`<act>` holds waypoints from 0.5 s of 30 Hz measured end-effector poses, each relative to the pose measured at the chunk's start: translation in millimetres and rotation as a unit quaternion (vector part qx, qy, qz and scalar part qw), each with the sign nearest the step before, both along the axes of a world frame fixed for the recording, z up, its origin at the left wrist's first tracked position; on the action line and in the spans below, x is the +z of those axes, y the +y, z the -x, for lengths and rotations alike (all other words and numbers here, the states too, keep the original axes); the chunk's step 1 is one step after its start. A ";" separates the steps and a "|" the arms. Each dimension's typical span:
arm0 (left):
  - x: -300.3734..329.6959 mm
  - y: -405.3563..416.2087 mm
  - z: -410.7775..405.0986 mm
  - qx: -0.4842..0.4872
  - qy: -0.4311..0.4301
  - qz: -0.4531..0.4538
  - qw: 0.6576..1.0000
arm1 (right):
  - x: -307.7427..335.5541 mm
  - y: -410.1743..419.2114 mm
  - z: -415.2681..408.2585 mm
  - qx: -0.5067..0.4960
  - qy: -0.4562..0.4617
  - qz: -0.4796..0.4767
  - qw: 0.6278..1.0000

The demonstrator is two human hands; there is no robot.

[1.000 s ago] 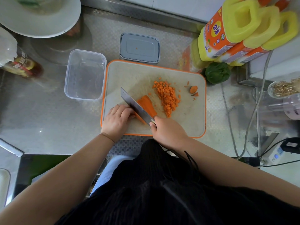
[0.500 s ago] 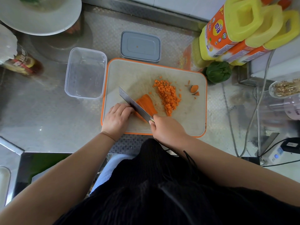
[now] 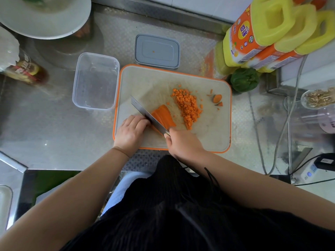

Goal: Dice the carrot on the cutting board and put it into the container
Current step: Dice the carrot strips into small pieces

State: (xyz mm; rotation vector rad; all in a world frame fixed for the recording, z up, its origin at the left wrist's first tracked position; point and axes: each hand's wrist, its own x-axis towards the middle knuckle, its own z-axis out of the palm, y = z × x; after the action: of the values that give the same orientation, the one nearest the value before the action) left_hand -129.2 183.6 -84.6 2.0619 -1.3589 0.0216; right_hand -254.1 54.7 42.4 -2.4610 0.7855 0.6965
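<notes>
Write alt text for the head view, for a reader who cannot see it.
A right hand holds a knife across carrot slabs that the left hand steadies on an orange-rimmed cutting board. Diced carrot is piled beside them; an empty clear container sits left of the board.

We see little change over the last second. The knife (image 3: 147, 115), gripped in the right hand (image 3: 183, 144), now sits slightly nearer the left hand (image 3: 131, 132), so more of the carrot (image 3: 164, 115) shows on its right side. The left fingers now press right against the blade.
</notes>
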 end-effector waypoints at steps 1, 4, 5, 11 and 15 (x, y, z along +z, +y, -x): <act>0.3 -0.2 0.3 0.001 -0.001 -0.001 1.000 | -0.4 0.4 -0.2 0.001 0.000 0.001 1.000; 0.8 -0.7 0.4 0.005 -0.005 -0.002 1.000 | -2.4 1.5 -0.5 0.002 0.001 0.004 1.000; 1.0 -0.8 0.3 0.006 -0.006 -0.001 1.000 | -3.3 1.8 -0.6 0.002 0.002 0.004 1.000; 0.6 -1.6 1.1 0.013 -0.012 0.011 1.000 | -11.0 4.9 -2.9 -0.005 0.002 0.003 1.000; 0.0 -2.1 1.2 0.015 -0.019 0.018 1.000 | -21.7 7.9 -9.1 -0.021 -0.001 -0.004 1.000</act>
State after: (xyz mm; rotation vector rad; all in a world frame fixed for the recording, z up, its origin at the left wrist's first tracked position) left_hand -130.5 181.5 -84.6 2.0616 -1.3402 0.0976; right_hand -245.0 62.6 20.6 -2.4306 0.8306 0.6793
